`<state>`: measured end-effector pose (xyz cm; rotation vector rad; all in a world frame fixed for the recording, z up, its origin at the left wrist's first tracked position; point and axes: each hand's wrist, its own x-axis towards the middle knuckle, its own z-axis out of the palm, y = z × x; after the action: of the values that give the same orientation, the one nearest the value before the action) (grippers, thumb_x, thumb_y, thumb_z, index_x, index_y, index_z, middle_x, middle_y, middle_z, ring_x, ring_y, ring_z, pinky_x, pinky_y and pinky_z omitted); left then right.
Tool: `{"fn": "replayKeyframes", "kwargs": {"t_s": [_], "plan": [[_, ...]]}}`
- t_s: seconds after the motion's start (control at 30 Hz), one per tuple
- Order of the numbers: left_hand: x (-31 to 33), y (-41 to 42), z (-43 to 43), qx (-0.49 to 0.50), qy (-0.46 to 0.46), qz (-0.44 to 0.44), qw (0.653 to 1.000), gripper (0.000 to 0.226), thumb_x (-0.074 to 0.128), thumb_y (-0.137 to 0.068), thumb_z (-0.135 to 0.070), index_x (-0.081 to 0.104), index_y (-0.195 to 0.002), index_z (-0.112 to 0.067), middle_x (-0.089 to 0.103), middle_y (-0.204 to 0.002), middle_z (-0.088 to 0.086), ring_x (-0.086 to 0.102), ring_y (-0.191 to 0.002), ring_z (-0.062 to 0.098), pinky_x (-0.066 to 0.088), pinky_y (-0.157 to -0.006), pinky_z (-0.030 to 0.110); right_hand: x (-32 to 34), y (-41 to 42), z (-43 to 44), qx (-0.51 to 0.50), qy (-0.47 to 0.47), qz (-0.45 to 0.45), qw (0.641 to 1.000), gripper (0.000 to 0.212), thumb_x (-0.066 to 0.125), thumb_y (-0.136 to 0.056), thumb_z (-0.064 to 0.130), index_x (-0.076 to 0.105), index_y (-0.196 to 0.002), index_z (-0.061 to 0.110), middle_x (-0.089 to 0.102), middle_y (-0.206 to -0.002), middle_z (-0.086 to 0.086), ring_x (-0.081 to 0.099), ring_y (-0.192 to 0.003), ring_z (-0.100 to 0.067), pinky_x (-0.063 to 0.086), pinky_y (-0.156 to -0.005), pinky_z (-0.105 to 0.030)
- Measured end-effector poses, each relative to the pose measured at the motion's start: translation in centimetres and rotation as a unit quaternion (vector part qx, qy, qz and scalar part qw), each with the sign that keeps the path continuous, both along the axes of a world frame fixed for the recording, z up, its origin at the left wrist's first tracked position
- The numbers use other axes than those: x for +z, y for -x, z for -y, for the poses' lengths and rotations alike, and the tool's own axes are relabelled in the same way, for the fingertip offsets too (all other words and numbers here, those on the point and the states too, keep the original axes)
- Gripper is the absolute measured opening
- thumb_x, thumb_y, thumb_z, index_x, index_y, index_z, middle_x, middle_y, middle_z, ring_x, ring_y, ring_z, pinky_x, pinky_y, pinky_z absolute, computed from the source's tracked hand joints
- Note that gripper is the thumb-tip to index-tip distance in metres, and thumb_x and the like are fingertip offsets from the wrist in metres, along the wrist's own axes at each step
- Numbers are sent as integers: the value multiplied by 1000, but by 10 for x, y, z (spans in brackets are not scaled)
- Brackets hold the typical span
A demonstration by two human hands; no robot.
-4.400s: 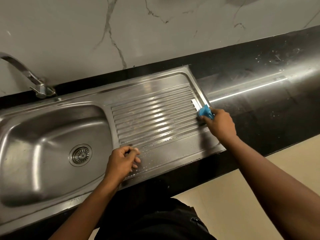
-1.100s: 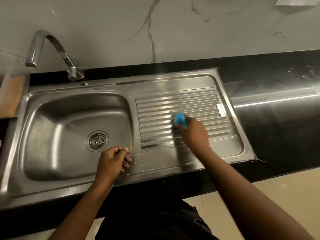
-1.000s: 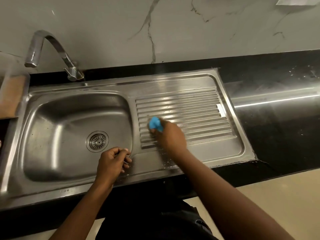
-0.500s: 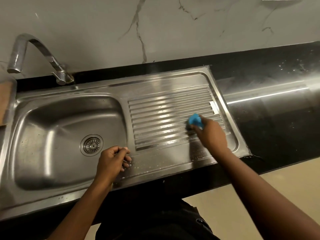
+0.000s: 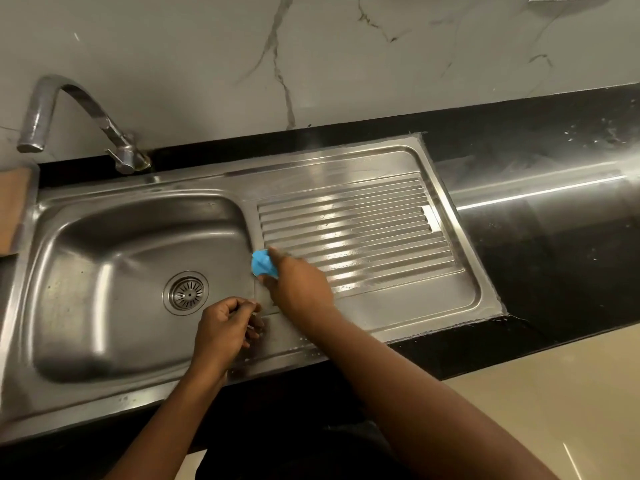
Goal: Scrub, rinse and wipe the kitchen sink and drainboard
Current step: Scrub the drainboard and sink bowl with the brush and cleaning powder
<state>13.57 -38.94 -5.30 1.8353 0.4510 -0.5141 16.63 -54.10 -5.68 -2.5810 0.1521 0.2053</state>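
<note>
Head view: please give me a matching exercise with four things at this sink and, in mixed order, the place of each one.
1 faucet
2 blue scrub pad
3 drain strainer
4 left hand

a in the floor of the basin
b at the basin's front right corner
c behind the basin, by the wall
d in the right hand, at the left edge of the drainboard

Pairs: 1-c, 2-d, 3-a, 4-b
</note>
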Motion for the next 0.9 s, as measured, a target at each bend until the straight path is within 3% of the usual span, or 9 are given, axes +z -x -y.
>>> {"fn": "replayKeyframes", "kwargs": {"t_s": [0.13,0.27,0.4,0.5,0.6,0.67,0.8,0.9], "plan": [[0,1,-1,16,-2,-1,1000,20,62,-101,-15,75,-89,-5,74,-70,14,63,-57,23,45,-55,29,-1,-12,11,1,1,0,1000,59,54,-104,47,38,-158,29,71,-123,-8,69,-105,-26,55,-86,-38],[-1,2,2,16,8,-4,1000,21,63,-101,-15,74,-88,-1,73,-70,14,61,-59,23,44,-54,28,1,1,83,-98,-22,0,995,58,62,-97,54,50,-150,35,74,-119,-3,70,-104,-26,52,-82,-36],[0,1,7,-2,11,-3,1000,22,64,-100,-16,75,-89,-1,74,-73,15,62,-61,26,45,-55,29,3,14,187,-194,19,9,981,44,64,-98,48,59,-139,30,74,-109,1,68,-88,-17,55,-69,-34],[1,0,9,-9,17,0,1000,22,63,-101,-16,75,-90,-2,75,-75,17,62,-62,27,45,-54,29,7,18,238,-242,24,6,970,39,67,-99,42,63,-132,22,74,-113,-3,67,-92,-15,58,-80,-37],[1,-1,6,-7,23,-2,1000,21,63,-101,-18,75,-89,-5,75,-74,15,63,-63,27,45,-55,29,4,13,219,-254,19,8,967,41,66,-100,38,62,-136,19,74,-115,-6,69,-95,-19,59,-80,-38],[1,0,5,-3,22,-2,1000,20,64,-101,-17,75,-89,-5,75,-74,15,64,-63,27,45,-54,29,1,8,182,-231,11,19,973,44,64,-100,41,60,-139,22,75,-108,-2,70,-86,-16,61,-73,-37],[1,0,5,0,16,-3,1000,21,64,-100,-16,75,-87,-5,75,-74,15,64,-63,27,45,-55,29,4,-1,93,-140,-21,11,990,42,59,-98,45,58,-138,30,75,-103,-1,71,-89,-24,58,-76,-39],[3,-1,6,3,13,-1,1000,20,62,-100,-15,74,-89,-4,75,-73,16,63,-63,29,45,-55,29,5,-11,29,-49,-14,15,999,45,60,-101,41,53,-143,25,74,-111,-3,71,-94,-23,57,-77,-35]]}}
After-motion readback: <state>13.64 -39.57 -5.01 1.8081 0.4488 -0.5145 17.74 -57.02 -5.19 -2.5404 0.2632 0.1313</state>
